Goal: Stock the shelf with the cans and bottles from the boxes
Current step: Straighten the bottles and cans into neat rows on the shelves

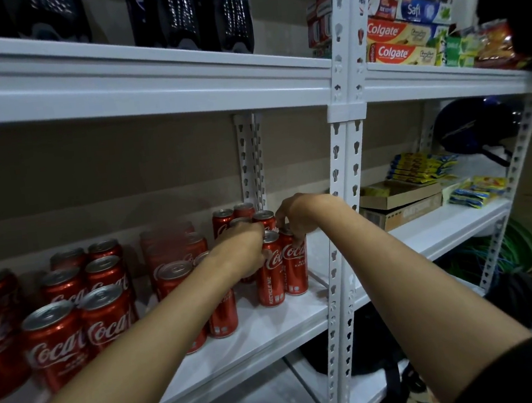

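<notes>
We pinch two slim red aluminium cola cans (269, 268) by their rims, left hand (246, 246) on one, right hand (295, 214) on the other; a nudge could topple the neighbouring cans (227, 220) on the white metal shelf (271, 325).

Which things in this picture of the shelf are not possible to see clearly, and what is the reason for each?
- Head view: the tall dark plastic bottles on the upper shelf are cut off by the top edge.
- The left hand covers the slim red cans behind it, so its grip is unclear.
- The brown cardboard box: its print is too blurred to read.
- The dark round object at right is too dim to identify.
- The boxes of the task are out of frame.
</notes>
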